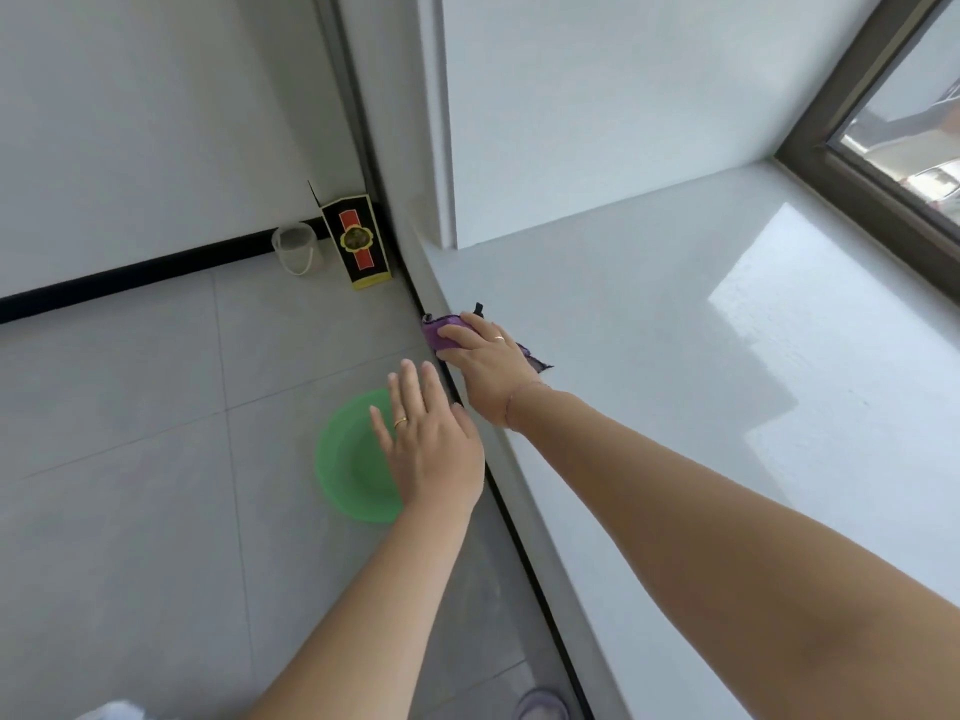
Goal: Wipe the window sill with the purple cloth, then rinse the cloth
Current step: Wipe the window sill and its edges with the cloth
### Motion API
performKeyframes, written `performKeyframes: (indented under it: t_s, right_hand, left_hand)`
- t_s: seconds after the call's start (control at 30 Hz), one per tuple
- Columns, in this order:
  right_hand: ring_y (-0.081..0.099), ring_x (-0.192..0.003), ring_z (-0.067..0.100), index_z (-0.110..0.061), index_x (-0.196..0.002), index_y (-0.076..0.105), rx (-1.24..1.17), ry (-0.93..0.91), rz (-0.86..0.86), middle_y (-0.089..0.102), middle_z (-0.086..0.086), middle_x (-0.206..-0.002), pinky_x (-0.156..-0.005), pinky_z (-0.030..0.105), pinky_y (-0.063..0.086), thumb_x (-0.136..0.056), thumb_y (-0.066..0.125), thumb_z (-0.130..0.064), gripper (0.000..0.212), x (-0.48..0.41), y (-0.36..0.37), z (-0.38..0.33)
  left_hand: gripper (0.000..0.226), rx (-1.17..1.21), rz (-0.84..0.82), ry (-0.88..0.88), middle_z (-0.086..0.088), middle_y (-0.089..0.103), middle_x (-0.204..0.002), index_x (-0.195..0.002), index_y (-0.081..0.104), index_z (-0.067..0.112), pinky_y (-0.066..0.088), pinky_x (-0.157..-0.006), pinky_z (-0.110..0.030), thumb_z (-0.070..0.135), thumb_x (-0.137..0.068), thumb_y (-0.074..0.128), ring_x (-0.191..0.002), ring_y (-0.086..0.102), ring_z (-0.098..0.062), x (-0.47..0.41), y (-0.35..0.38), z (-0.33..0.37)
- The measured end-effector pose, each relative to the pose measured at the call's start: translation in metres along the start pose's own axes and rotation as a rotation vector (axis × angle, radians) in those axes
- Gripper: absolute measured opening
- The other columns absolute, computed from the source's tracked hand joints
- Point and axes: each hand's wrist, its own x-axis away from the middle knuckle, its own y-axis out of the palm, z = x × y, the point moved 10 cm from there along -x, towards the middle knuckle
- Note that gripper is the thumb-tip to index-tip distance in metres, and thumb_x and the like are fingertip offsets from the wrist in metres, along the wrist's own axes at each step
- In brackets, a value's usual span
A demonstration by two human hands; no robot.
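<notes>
Wiping step in hand; rinse not yet begun. The right hand [488, 368] lies palm-down on the purple cloth [435, 335], fingers straight and close together, pressing it flat rather than gripping it. The cloth is bunched under the fingers at the front lip of the window sill [649, 366]. A purple fold pokes out past the fingertips at the edge, and a dark frayed corner trails out on the little-finger side of the hand. The broad run of the sill lies off that same side, reaching to the window frame [852, 168], well apart from the cloth. The left hand [431, 452] hangs off the sill over the floor [156, 459], palm down, fingers straight and slightly spread, holding nothing. Its thumb is just beside the right wrist; contact cannot be told. A green basin [343, 459] sits on the floor beneath its palm and out past its little finger; whether it holds water cannot be told. Far beyond the right fingertips, against the wall, stand a black-and-yellow box [358, 246] and a clear plastic cup [296, 249]. Judgement: the next move likely calls for steady flat pressure while drawing the cloth along the sill, away from the lip, where a bunched fold could slide off. After that the fingers would need to gather the cloth and carry it down to the basin.
</notes>
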Motion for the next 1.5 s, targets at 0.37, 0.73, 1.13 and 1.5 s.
performKeyframes:
  t_s: [0.37,0.73,1.13,1.5]
  right_hand:
    - [-0.005,-0.147,0.017,-0.027,-0.151,0.014,-0.002,0.156,0.020,0.007,-0.015,-0.157,-0.118,0.032,-0.006,-0.096,0.038,-0.038,0.061,0.162,0.025,-0.028]
    - [-0.003,-0.147,0.021,-0.029,-0.150,0.017,-0.106,0.377,0.213,0.004,-0.013,-0.158,-0.118,0.036,-0.004,-0.083,0.036,-0.002,0.075,0.347,0.041,-0.067]
    - [0.035,-0.138,0.030,-0.025,-0.142,0.042,0.101,0.765,0.192,0.033,0.004,-0.152,-0.111,0.042,0.016,-0.067,0.028,-0.004,0.079,0.494,0.062,-0.093]
    - [0.037,-0.137,0.028,-0.024,-0.144,0.037,0.106,1.141,0.222,0.036,0.005,-0.150,-0.110,0.043,0.015,-0.067,0.027,-0.003,0.081,0.645,0.080,-0.119]
  left_hand:
    - [0.054,0.044,-0.138,0.200,0.004,0.003,-0.160,-0.151,0.013,0.022,-0.001,-0.118,-0.042,0.041,-0.100,0.021,-0.147,0.000,-0.012,0.100,0.012,0.028]
    - [0.063,-0.102,-0.390,0.385,0.005,-0.005,-0.160,-0.151,0.010,0.021,-0.007,-0.117,-0.041,0.050,-0.097,0.024,-0.146,-0.008,-0.011,0.201,0.044,0.060]
    - [0.074,-0.295,-0.447,0.697,0.003,-0.018,-0.158,-0.151,-0.006,0.024,-0.014,-0.115,-0.044,0.064,-0.092,0.015,-0.144,-0.020,-0.015,0.293,0.060,0.065]
    - [0.073,-0.407,-0.463,1.048,-0.001,-0.025,-0.156,-0.148,-0.018,0.027,-0.014,-0.115,-0.044,0.061,-0.093,0.016,-0.143,-0.023,-0.023,0.437,0.081,0.087]
